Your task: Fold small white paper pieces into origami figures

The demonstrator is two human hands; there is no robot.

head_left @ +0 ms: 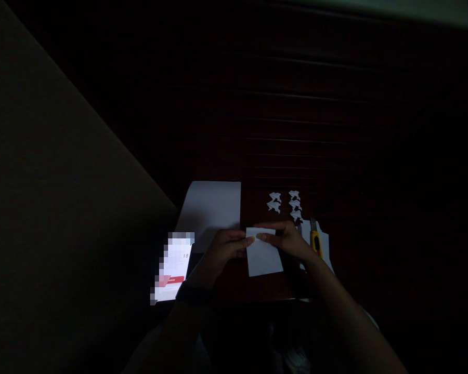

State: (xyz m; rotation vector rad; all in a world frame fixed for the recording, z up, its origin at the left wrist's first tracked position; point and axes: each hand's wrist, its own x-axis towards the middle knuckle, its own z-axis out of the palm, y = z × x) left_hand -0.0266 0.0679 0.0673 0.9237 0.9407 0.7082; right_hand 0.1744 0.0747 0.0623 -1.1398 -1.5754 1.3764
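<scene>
Between both hands is a small white sheet of paper [264, 258], roughly rectangular, held at its far edge above the dark table. My left hand [226, 248] pinches its far left corner, thumb on top and fingers beneath. From the other side, my right hand [286, 238] grips the same edge, its thumb close to the left one. Just beyond the hands lie several small folded white paper figures [274, 206] in two columns. A yellow utility knife [315, 243] with its blade out rests right of my right hand, on white paper pieces [325, 248].
A large white sheet [214, 205] covers the table's left side. In front of it is a bright lit screen [175, 267], partly pixelated. Dark slatted panelling [288, 119] rises behind the table, and a plain wall [54, 208] stands at the left. The room is dim.
</scene>
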